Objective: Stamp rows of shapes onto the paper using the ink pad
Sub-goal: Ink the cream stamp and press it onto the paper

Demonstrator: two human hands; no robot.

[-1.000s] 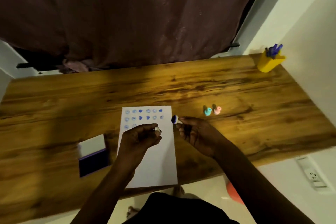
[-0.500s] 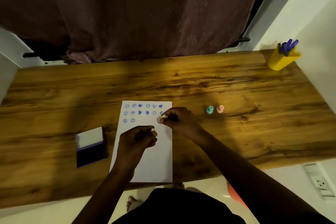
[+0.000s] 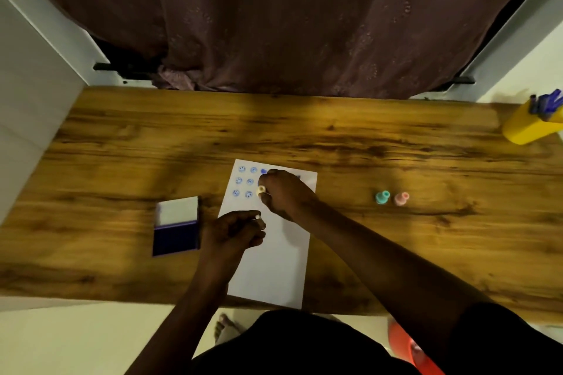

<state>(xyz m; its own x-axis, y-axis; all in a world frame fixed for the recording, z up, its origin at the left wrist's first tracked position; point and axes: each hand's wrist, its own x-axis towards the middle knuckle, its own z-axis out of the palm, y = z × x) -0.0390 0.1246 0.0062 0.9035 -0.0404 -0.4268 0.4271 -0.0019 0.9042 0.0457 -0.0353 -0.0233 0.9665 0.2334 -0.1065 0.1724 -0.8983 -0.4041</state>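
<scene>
A white sheet of paper (image 3: 274, 259) lies on the wooden desk, with rows of small blue stamped shapes (image 3: 243, 181) along its top. My right hand (image 3: 286, 192) rests over the upper middle of the sheet, pinching a small pale stamp (image 3: 261, 190) held down at the third row. It hides the marks to the right. My left hand (image 3: 234, 230) hovers over the paper's left edge, closed around a small white piece (image 3: 257, 217). The open ink pad (image 3: 176, 226), dark blue with a white lid, lies left of the paper.
A teal stamp (image 3: 382, 197) and a pink stamp (image 3: 401, 198) stand on the wooden desk (image 3: 396, 143) right of the paper. A yellow pen holder (image 3: 528, 128) with blue pens is at the far right corner. A dark curtain hangs behind the desk.
My right hand moved left from beside the paper's right edge onto the sheet, carrying the stamp down to the third row. The left hand stayed closed over the paper's left side.
</scene>
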